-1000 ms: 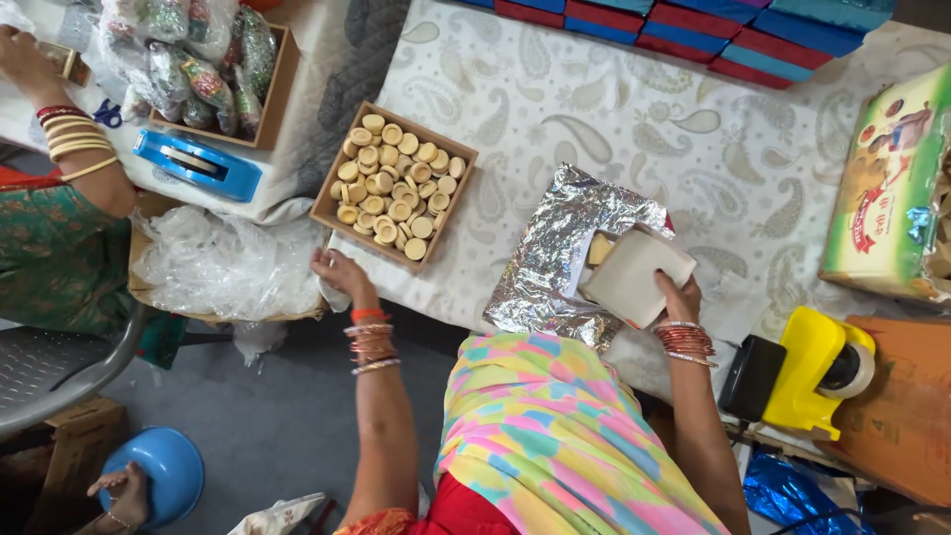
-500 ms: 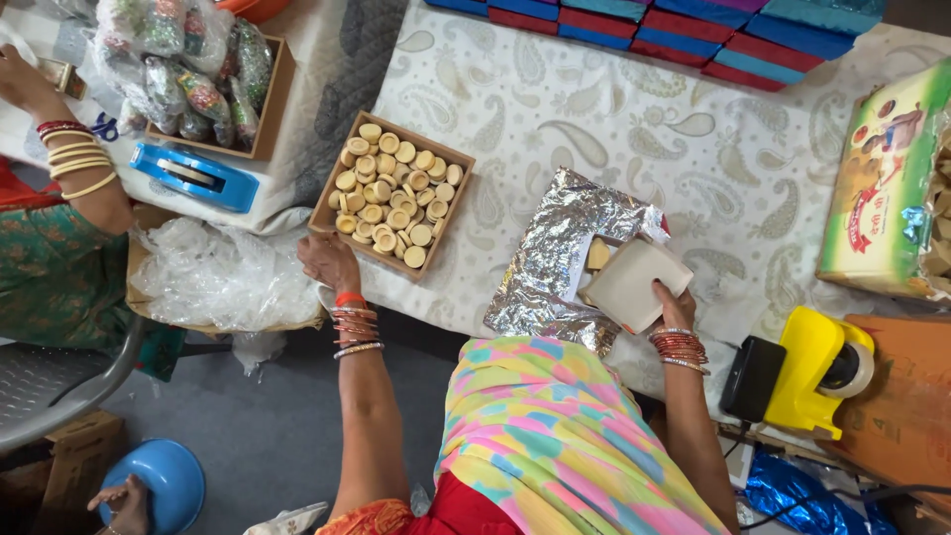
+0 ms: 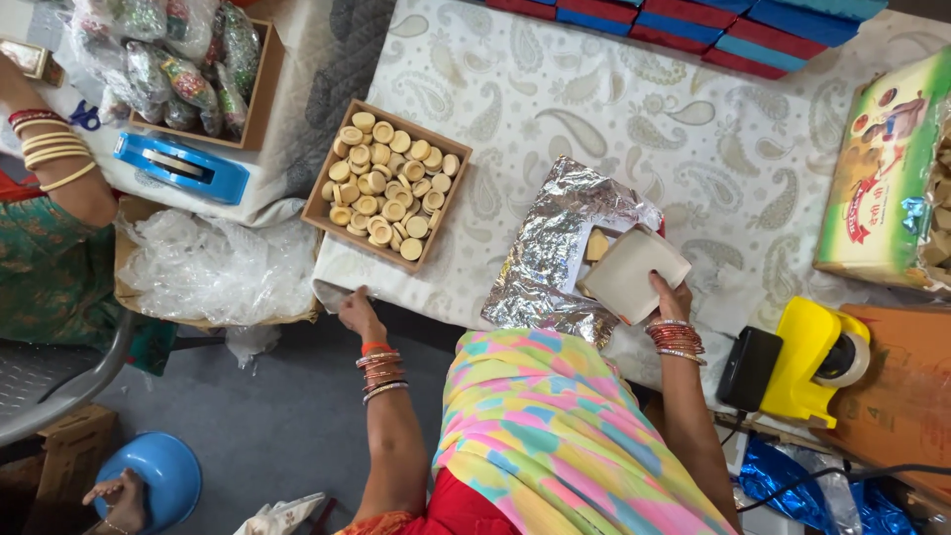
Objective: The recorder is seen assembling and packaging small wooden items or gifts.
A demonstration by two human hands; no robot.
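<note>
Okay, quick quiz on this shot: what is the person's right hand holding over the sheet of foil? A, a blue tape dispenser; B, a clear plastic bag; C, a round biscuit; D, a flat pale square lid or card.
D: the right hand grips a flat pale square lid or card at its lower corner, above the crinkled foil sheet.

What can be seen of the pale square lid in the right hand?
The lid is a pale cream square with shallow rims, seemingly cardboard. It is tilted and sits over the crinkled foil sheet on the table. The right hand grips its near corner. A tan piece peeks out at its left edge.
</note>
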